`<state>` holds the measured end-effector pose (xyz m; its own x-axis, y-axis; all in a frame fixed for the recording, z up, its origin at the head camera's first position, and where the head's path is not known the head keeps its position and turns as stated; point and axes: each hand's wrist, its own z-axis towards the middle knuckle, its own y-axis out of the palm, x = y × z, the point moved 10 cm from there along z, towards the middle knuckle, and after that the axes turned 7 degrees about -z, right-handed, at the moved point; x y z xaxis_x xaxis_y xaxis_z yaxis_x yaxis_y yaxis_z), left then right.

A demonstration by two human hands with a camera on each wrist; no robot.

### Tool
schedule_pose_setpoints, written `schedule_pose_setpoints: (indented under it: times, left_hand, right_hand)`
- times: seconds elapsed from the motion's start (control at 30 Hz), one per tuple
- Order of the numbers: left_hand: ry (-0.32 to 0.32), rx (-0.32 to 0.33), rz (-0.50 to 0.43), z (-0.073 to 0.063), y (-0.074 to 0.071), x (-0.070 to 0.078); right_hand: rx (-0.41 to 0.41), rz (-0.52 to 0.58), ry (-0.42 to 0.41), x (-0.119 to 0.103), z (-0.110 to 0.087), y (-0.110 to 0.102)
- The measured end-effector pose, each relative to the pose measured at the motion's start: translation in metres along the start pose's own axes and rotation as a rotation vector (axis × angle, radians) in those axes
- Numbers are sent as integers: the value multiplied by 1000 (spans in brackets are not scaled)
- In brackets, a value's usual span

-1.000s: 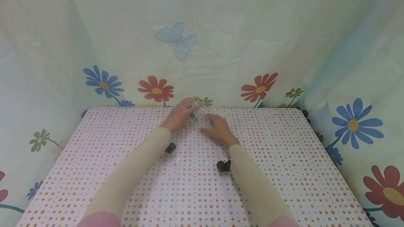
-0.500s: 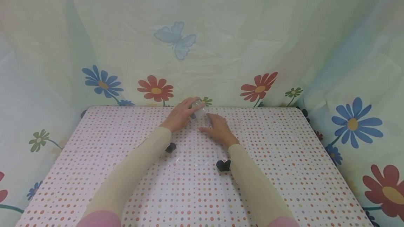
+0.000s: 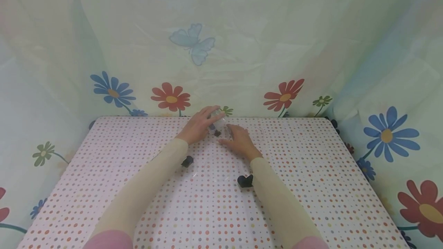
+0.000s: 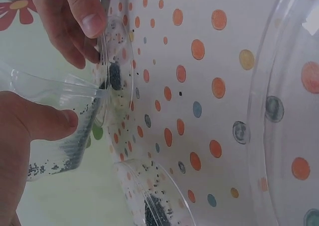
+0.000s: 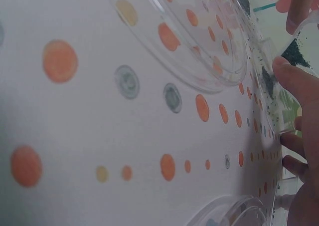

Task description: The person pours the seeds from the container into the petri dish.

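My left hand (image 3: 197,126) grips a clear plastic cup (image 4: 55,151), its thumb across the near side. The cup is tilted, and dark granules lie along its lower wall toward the rim. Right at its lip stands a clear shallow round dish (image 5: 275,113) with a small dark heap (image 4: 115,76) in it. My right hand (image 3: 240,140) holds the edge of that dish between thumb and fingers. In the head view the dish's outline is mostly lost against the dotted table cover.
Nearer me, a second clear dish (image 4: 187,198) holds a dark heap (image 3: 187,161) beside the left forearm. Another dark heap (image 3: 245,181) lies by the right forearm. A further clear dish (image 5: 199,86) stands right of the right hand. The table (image 3: 214,218) ends at the floral curtain (image 3: 238,60).
Dark granules have appeared below the cup's mouth, forming a small heap between my hands. Both hands stay almost where they were.
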<state>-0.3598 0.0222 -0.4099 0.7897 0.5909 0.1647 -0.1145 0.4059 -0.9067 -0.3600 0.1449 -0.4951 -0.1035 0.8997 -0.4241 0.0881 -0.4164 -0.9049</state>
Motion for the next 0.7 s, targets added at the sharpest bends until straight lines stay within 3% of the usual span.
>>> schedule_pose_setpoints:
  times: [0.53, 0.7]
  left_hand:
    - [31, 22, 22, 0, -1, 2]
    - [4, 12, 3, -1, 1, 0]
  right_hand:
    - [-21, 20, 5, 2, -1, 3]
    - [-16, 19, 8, 2, 0, 2]
